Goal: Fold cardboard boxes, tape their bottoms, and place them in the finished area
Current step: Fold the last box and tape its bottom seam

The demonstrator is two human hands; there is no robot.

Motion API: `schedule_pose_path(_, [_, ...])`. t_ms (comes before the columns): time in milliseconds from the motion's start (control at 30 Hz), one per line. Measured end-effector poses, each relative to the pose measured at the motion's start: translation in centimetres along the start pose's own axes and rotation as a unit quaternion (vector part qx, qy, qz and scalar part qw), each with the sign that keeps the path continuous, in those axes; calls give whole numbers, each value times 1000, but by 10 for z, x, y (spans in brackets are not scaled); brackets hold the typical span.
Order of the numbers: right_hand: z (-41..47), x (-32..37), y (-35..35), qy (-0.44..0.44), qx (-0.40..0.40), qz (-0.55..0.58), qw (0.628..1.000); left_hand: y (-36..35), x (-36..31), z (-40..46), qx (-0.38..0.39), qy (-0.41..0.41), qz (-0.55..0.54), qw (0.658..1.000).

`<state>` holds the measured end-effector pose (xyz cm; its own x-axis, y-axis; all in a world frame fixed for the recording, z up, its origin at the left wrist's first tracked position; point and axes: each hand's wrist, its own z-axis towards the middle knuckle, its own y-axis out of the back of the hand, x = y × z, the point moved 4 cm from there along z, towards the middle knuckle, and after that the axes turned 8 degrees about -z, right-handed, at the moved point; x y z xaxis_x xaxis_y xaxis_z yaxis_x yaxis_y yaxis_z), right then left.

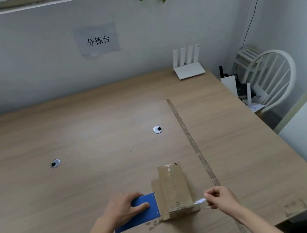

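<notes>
Wooden table [89, 127] bears a cardboard box [175, 190]; left hand [123, 208] grips blue tape dispenser [143, 212], right hand [221, 196] pinches tape [199, 202].

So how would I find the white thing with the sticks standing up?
Look at the wooden table and follow it to its far right corner by the wall. The router sits there, flat and white, the only thing with four upright antennas.

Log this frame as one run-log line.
stage: taping box | left hand: grips blue tape dispenser beside cardboard box | right hand: pinches clear tape end | box: on table
</notes>
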<state>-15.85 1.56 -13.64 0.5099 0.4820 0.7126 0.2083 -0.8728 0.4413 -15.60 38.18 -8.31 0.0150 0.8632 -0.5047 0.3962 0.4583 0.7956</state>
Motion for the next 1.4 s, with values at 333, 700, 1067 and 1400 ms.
schedule_pose_path(333, [3, -5, -37, -46, -31, -132, 990, -36, -1, 10, -12, 17, 101, 995])
schedule_pose_path(700, [-2, 18, -53, -48, -161, -166, 972, -56, -6, 19, -24, 32, 85, 996])
schedule_pose_path(1067, [-17, 58, -116, 5, -55, -359, 932, -61, -2, 11, -36, 64, 49, 996])
schedule_pose_path(1400, [-20, 59, -121, 2, -83, -383, 920, -72, -9, 25, -11, 64, 162, 985])
